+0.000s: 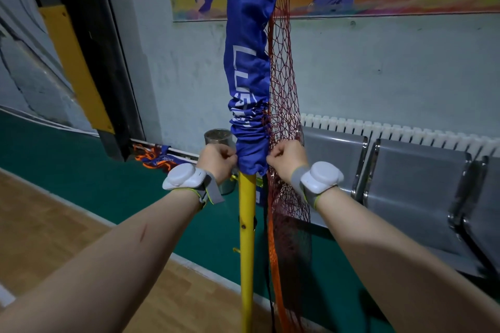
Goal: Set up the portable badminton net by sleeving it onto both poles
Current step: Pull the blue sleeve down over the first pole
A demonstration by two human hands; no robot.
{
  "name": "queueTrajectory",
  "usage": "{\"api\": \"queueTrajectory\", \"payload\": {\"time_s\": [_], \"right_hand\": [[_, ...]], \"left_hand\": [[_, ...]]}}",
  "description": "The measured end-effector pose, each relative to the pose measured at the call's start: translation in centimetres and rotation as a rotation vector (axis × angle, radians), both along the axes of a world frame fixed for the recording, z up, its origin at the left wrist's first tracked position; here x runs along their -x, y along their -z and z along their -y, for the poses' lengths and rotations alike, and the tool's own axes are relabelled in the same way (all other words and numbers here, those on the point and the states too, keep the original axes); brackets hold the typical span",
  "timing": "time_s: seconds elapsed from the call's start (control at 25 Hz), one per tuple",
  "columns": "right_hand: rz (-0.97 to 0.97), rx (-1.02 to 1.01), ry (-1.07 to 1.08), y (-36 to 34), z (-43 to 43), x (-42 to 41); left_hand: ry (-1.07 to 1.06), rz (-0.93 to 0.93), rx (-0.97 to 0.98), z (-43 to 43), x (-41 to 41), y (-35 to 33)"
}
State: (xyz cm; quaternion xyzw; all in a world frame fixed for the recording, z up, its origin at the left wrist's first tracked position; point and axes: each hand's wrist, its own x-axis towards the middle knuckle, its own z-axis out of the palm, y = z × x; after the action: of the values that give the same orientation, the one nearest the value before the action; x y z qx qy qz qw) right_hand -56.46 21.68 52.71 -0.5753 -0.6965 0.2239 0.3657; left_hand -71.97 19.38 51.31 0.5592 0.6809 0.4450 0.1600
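A yellow pole stands upright in front of me. The net's blue sleeve covers its upper part and is bunched just above the sleeve's lower hem. Red mesh netting hangs along the sleeve's right side and falls loose past the pole to the floor. My left hand pinches the sleeve's lower left edge. On the other side, my right hand pinches the lower right edge where the mesh joins. Both wrists wear white devices on grey bands.
Grey metal bench seats stand close on the right, below a white radiator. A metal can sits behind the pole by the wall. Orange and blue fabric lies on the floor to the left, beside a dark post with yellow padding.
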Motion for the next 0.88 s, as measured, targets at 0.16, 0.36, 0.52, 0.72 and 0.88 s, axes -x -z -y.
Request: {"api": "queueTrajectory", "payload": {"time_s": [0.16,0.36,0.52,0.72,0.88], "right_hand": [[-0.009,-0.019,0.032,0.4,0.5,0.1],[-0.016,0.011,0.021,0.2,0.7,0.0],[-0.132,0.043,-0.06,-1.1,0.8,-1.3],[-0.16,0.01,-0.169,-2.8,0.4,-1.7],[-0.121,0.041,-0.183,-3.0,-0.5,-1.8]], "left_hand": [[0.039,0.007,0.005,0.2,0.1,-0.7],[-0.008,0.088,-0.057,0.6,-0.4,-1.4],[0.007,0.045,-0.013,0.8,-1.3,-1.4],[0.064,-0.136,-0.115,1.2,-3.9,-1.3],[-0.017,-0.166,-0.148,1.5,-5.0,-1.6]]}}
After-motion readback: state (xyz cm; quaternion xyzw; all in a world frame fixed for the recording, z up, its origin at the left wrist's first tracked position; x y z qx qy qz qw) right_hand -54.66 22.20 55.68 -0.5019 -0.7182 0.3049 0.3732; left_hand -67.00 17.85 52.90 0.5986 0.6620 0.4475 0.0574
